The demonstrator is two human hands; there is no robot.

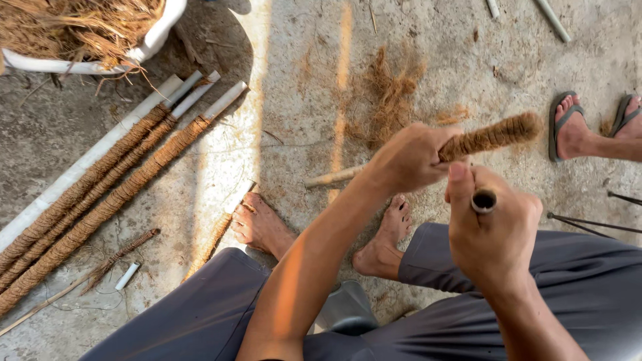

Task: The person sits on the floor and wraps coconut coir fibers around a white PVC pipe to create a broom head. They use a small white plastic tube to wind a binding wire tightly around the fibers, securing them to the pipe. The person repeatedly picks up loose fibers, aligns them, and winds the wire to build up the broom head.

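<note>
The right hand (pixel 493 230) is closed in a fist around the near end of a pipe (pixel 483 200), whose dark round opening shows just above the curled fingers, with the thumb lying straight up beside it. The left hand (pixel 409 159) is clenched around the same piece farther along, where the coir-wrapped section (pixel 491 136) begins; that brown fibre-bound length sticks out past the knuckles toward the upper right, tilted slightly up. Both forearms cross the lower middle of the view and hide part of the grey trousers (pixel 200 314) and the ground behind them.

Below the hands, the person's 2 bare feet (pixel 262 224) rest on the concrete floor (pixel 301 80). A bare stick (pixel 334 177) lies on the floor just beyond the left hand, partly hidden by it, and a loose tuft of fibre (pixel 388 97) lies farther out. Another wrapped pipe (pixel 221 230) lies touching the left foot.

To the left, well apart, 3 long wrapped pipes (pixel 100 207) lie side by side with white ends bare, next to a plain white pipe (pixel 87 160). A short white offcut (pixel 127 275) lies nearer. At the upper left, a white basin (pixel 157 37) holds a heap of dry fibre. At the right edge, another person's feet in sandals (pixel 568 127) stand on the floor, with thin dark rods (pixel 588 224) lying near them.
</note>
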